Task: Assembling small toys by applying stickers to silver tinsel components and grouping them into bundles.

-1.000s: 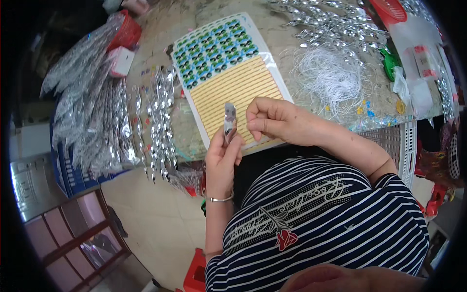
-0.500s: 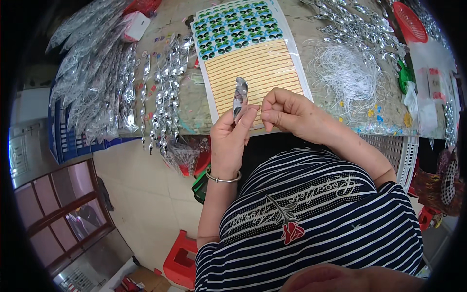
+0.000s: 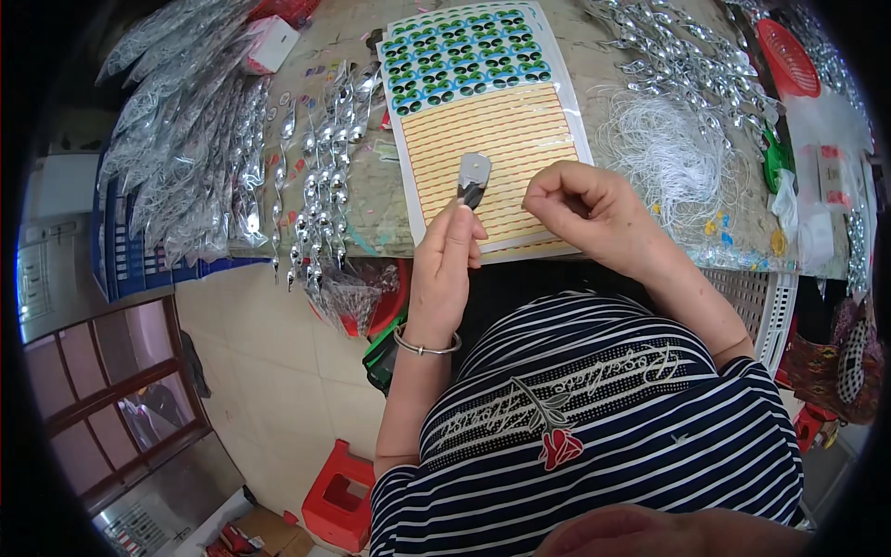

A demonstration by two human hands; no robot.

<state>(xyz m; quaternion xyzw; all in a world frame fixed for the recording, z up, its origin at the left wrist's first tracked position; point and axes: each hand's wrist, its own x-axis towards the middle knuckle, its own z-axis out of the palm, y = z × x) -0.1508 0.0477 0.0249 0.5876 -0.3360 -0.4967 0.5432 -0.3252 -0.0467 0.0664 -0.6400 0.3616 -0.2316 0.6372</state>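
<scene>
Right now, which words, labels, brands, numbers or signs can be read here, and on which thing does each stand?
Striped shirt: pale cursive lettering by a red rose, which I will not copy out.
White and pink box: any print is too small to read.
Pale package with red marks: also too small to read.
Silvery piece in the left hand: no lettering that I can make out.

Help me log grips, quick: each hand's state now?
Left hand: closed, holding a shiny silvery piece.
Right hand: curled closed; cannot tell whether it holds anything.
</scene>
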